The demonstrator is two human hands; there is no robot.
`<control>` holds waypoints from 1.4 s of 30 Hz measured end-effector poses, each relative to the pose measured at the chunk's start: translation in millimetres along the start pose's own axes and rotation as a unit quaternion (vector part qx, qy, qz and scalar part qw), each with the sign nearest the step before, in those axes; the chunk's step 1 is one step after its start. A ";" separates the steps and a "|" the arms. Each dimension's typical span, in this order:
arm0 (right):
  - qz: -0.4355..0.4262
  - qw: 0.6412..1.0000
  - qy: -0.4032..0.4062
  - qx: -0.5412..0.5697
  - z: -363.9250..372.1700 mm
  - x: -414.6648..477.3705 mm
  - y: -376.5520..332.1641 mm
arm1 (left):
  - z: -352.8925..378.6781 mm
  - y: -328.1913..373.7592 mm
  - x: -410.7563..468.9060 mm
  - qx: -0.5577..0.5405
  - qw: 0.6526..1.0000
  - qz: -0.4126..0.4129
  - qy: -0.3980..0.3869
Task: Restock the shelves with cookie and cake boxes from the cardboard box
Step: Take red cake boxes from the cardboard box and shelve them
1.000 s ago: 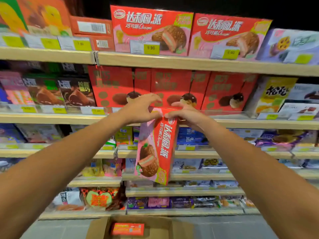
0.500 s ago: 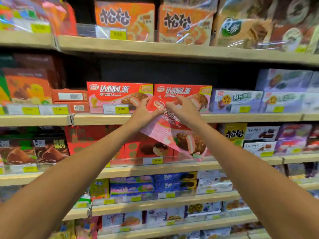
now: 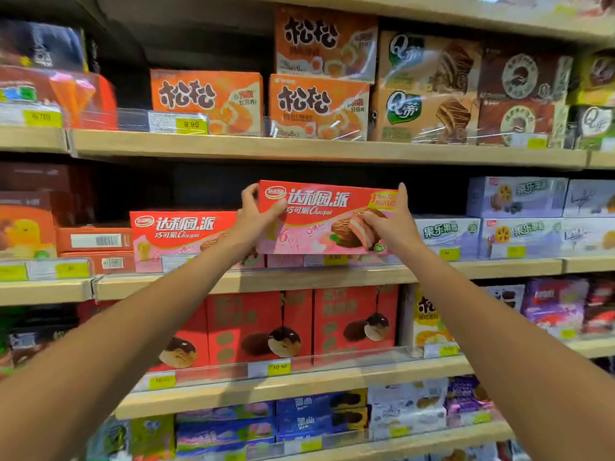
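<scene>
Pie box (image 3: pixel 327 217), red and pink, was held level with its printed face outward, seemingly so it would stack square on the like box (image 3: pixel 286 261) partly hidden beneath it on the middle shelf (image 3: pixel 233 281). The left hand (image 3: pixel 258 216) gripped its left end with curled fingers, and the right hand (image 3: pixel 394 222) clasped its right end, thumb on the front. A matching box (image 3: pixel 181 234) just to the left and lilac boxes (image 3: pixel 447 234) just to the right bounded a narrow slot, while the shelf board (image 3: pixel 299 149) above left dark headroom.
</scene>
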State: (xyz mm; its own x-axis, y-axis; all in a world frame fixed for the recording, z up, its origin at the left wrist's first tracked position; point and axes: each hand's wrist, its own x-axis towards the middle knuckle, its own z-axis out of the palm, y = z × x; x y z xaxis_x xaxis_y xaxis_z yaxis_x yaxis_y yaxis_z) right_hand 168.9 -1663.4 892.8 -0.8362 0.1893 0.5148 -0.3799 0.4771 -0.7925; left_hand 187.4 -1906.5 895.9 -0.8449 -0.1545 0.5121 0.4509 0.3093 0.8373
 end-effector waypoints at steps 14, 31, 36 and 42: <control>-0.058 0.996 0.044 -0.056 4.6 39.5 23.4 | 11.7 -6.9 23.9 0.161 0.984 0.066 0.028; -0.036 0.994 0.008 -0.103 37.2 48.1 45.1 | 21.9 -37.2 30.7 0.411 0.898 0.134 0.083; -0.010 0.995 -0.026 -0.094 43.8 44.9 41.0 | 18.7 -37.4 20.1 0.419 0.894 0.150 0.053; 0.026 0.996 0.081 0.031 65.6 6.5 30.9 | 11.2 -39.1 -14.5 0.269 0.953 0.133 0.042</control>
State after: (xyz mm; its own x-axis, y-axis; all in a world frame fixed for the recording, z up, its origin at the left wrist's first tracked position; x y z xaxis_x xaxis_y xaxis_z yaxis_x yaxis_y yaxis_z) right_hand 125.8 -1703.8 850.2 -0.7828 0.3505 0.5143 -0.3655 0.4099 -0.8357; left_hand 178.8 -1905.9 853.6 -0.6842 -0.0714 0.7258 0.4143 0.7810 0.4674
